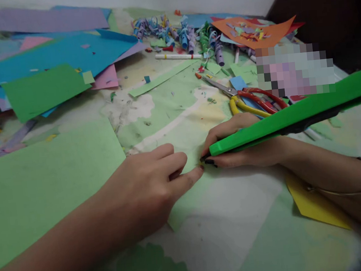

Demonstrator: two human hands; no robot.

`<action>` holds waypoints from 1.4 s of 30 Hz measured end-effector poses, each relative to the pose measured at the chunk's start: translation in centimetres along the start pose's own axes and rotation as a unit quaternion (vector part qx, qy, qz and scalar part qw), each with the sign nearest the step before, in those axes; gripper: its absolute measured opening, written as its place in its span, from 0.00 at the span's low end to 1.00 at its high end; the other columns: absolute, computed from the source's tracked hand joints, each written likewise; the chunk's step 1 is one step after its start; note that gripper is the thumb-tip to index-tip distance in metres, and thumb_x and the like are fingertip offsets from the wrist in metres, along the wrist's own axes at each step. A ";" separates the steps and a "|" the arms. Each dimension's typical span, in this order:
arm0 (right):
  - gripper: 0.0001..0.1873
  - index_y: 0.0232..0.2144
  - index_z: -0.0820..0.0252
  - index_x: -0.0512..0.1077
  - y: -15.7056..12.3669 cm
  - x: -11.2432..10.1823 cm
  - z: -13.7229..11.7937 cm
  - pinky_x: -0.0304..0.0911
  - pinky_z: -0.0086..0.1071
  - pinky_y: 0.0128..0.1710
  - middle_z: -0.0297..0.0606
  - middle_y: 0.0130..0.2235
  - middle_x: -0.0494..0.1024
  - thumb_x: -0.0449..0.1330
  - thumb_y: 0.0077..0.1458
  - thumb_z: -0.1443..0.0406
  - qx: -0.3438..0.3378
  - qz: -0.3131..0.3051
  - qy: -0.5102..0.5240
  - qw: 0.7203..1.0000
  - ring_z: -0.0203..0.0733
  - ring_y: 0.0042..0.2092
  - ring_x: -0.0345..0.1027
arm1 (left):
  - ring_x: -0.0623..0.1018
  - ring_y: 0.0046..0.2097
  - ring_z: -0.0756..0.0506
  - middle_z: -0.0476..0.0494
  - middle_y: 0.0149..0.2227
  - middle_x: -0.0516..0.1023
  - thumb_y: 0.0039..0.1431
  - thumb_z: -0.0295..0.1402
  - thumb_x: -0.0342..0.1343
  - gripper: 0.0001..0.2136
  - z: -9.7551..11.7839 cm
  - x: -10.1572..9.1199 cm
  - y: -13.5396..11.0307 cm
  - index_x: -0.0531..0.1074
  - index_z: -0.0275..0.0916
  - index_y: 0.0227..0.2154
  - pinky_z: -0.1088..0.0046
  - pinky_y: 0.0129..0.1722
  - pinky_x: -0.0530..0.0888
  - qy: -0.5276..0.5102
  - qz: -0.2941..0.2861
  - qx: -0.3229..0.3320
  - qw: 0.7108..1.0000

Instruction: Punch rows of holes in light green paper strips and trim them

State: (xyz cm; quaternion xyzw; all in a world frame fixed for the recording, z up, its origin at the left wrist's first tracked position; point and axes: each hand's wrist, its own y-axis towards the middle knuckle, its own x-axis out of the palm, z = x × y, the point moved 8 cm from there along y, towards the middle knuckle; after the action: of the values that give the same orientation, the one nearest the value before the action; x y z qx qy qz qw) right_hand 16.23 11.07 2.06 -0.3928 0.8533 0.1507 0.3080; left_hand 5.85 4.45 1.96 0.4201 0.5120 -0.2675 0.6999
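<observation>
My left hand lies on a light green paper sheet, forefinger stretched out and pressing the sheet's edge, other fingers curled. My right hand grips a bright green ruler that slants up to the right; its near end rests by my left fingertip. A dark tip, perhaps a pen, shows under the ruler's end, but I cannot make it out clearly.
Scissors with red and yellow handles lie just behind my right hand. A yellow paper piece sits under my right forearm. Blue, purple, pink and green sheets pile at the left. Curled paper strips, a white marker and orange paper lie at the back.
</observation>
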 end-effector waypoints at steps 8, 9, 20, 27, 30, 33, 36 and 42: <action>0.05 0.31 0.62 0.76 -0.4 0.5 -0.2 0.63 0.22 0.30 0.33 0.31 0.80 0.60 0.53 0.68 -0.003 0.011 -0.036 0.999 0.32 0.31 0.72 | 0.62 0.29 0.45 0.44 0.26 0.66 0.58 0.19 0.44 0.17 0.1 0.0 0.4 0.75 0.35 0.43 0.68 0.23 0.56 0.001 -0.012 -0.002 1.000; 0.05 0.32 0.61 0.76 -0.5 0.6 -0.2 0.63 0.22 0.30 0.33 0.31 0.80 0.60 0.53 0.67 -0.007 0.014 -0.038 0.999 0.31 0.31 0.71 | 0.63 0.29 0.45 0.44 0.27 0.67 0.58 0.19 0.44 0.17 0.1 0.0 0.4 0.75 0.35 0.43 0.68 0.23 0.56 0.001 -0.015 -0.003 1.000; 0.03 0.28 0.62 0.74 -0.1 0.0 -0.2 0.61 0.21 0.28 0.31 0.28 0.78 0.60 0.48 0.71 0.011 0.023 -0.001 1.000 0.30 0.29 0.68 | 0.62 0.29 0.46 0.45 0.26 0.66 0.59 0.21 0.46 0.16 0.0 -0.1 0.1 0.74 0.36 0.46 0.69 0.24 0.57 0.005 -0.008 0.000 1.000; 0.04 0.29 0.64 0.75 -0.2 0.1 -0.2 0.62 0.21 0.29 0.33 0.28 0.78 0.60 0.48 0.70 -0.010 0.026 0.000 1.000 0.30 0.30 0.69 | 0.62 0.29 0.47 0.46 0.26 0.66 0.61 0.23 0.46 0.15 -0.2 -0.1 0.1 0.74 0.38 0.46 0.70 0.24 0.57 0.006 -0.004 -0.012 1.000; 0.04 0.28 0.64 0.74 -0.2 0.2 -0.2 0.62 0.21 0.29 0.34 0.28 0.79 0.59 0.49 0.69 -0.002 0.025 -0.003 1.000 0.31 0.30 0.70 | 0.62 0.29 0.47 0.46 0.26 0.66 0.61 0.23 0.46 0.15 -0.2 0.0 0.1 0.74 0.38 0.46 0.69 0.24 0.57 -0.001 -0.003 -0.015 1.000; 0.03 0.27 0.63 0.74 -0.2 0.2 -0.2 0.61 0.22 0.28 0.33 0.27 0.78 0.59 0.48 0.69 0.001 0.035 -0.027 0.999 0.31 0.29 0.69 | 0.62 0.29 0.46 0.45 0.26 0.66 0.59 0.22 0.47 0.16 -0.2 0.0 0.0 0.74 0.37 0.47 0.69 0.24 0.57 -0.008 0.002 -0.017 1.000; 0.04 0.26 0.62 0.74 -0.2 0.1 -0.2 0.60 0.22 0.27 0.32 0.25 0.77 0.59 0.47 0.69 -0.002 0.052 -0.062 0.997 0.30 0.27 0.67 | 0.62 0.29 0.46 0.45 0.26 0.66 0.57 0.20 0.46 0.18 -0.1 0.0 -0.1 0.74 0.37 0.47 0.68 0.24 0.57 -0.012 0.002 -0.020 1.000; 0.04 0.26 0.63 0.75 -0.3 0.2 -0.3 0.60 0.22 0.26 0.32 0.24 0.77 0.59 0.47 0.69 -0.011 0.057 -0.075 0.995 0.30 0.25 0.67 | 0.61 0.28 0.46 0.45 0.26 0.66 0.57 0.20 0.47 0.18 -0.1 0.0 0.0 0.74 0.38 0.47 0.69 0.24 0.55 0.006 -0.005 -0.025 1.000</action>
State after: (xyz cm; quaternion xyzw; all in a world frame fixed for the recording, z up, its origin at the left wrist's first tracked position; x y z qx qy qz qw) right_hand 16.25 10.66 2.16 -0.3345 0.8471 0.2063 0.3578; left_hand 5.81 4.50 1.92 0.4012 0.5253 -0.2554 0.7056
